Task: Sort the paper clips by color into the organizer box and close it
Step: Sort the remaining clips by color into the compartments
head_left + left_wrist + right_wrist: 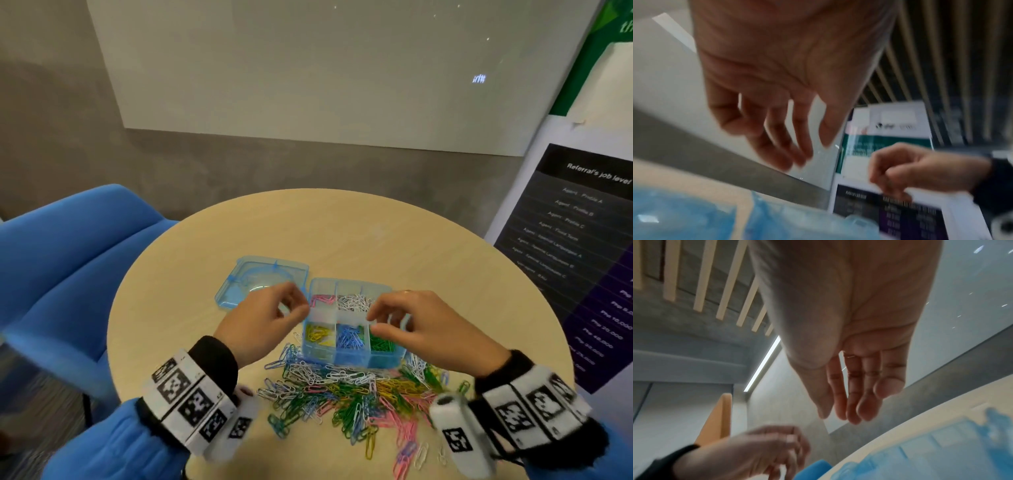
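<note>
Head view: organizer box (352,329), blue translucent, sits open at mid-desk (342,233). Its lid (263,282) lies flat on the desk just left of the box, touching or nearly so.

Compartments: far row holds pink clips at left and white clips in the middle; the far right one is hidden by the hand. Near row holds yellow, blue, green clips, left to right.

Loose pile of mixed paper clips (352,394) lies on the desk just near of the box.

Left hand (263,318) hovers at the box's left edge, fingers loosely curled; cannot tell whether a clip is pinched. Right hand (424,325) is over the box's right side, thumb and forefinger narrow; contents not visible.

Wrist views are blurred: right hand's fingers (861,395) look fairly straight.
</note>
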`<state>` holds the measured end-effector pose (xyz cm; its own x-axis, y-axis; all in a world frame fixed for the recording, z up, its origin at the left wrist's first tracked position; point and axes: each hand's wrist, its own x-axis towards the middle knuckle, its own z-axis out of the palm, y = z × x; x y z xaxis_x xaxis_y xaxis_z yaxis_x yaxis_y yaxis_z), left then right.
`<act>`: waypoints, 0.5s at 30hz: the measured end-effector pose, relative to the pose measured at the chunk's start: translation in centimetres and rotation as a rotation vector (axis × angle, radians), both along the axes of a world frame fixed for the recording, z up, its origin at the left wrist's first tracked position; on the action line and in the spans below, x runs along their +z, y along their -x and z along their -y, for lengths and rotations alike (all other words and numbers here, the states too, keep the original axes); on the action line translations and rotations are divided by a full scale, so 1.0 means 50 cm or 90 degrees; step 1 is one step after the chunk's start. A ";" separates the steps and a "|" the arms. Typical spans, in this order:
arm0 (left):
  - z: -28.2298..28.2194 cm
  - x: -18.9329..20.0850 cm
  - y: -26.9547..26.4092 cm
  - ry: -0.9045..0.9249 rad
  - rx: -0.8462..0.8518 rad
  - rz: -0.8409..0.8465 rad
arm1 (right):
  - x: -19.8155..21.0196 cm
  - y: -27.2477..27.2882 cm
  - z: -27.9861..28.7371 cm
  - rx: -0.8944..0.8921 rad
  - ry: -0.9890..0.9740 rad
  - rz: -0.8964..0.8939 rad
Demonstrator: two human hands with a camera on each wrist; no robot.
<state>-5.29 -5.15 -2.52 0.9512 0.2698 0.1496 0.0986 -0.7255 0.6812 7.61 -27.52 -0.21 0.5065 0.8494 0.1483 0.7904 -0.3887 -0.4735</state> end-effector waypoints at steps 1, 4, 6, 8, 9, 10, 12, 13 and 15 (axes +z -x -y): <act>-0.005 -0.005 0.008 -0.113 -0.016 -0.068 | -0.002 0.004 0.026 -0.010 -0.008 -0.013; -0.009 -0.027 0.024 -0.255 -0.035 -0.195 | -0.014 0.021 0.092 -0.020 -0.006 -0.055; -0.007 -0.041 0.025 -0.294 -0.051 -0.231 | -0.021 0.030 0.122 -0.020 0.001 -0.078; -0.005 -0.047 0.018 -0.332 -0.061 -0.244 | -0.023 0.037 0.145 -0.018 -0.004 -0.087; -0.001 -0.045 0.014 -0.350 -0.067 -0.246 | -0.022 0.040 0.154 -0.022 -0.013 -0.092; 0.004 -0.042 0.011 -0.370 -0.076 -0.248 | -0.020 0.044 0.163 -0.027 -0.025 -0.099; 0.017 -0.038 0.004 -0.421 -0.108 -0.260 | -0.017 0.050 0.180 -0.030 -0.050 -0.105; 0.023 -0.038 0.002 -0.451 -0.126 -0.267 | -0.015 0.052 0.186 -0.035 -0.055 -0.106; 0.031 -0.040 -0.002 -0.505 -0.159 -0.272 | -0.010 0.057 0.195 -0.048 -0.050 -0.115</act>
<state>-5.18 -6.72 -4.54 0.9848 0.0184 -0.1728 0.0045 -0.9968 -0.0802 4.75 -37.28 -0.69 0.5923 0.7976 0.1138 0.6601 -0.3994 -0.6363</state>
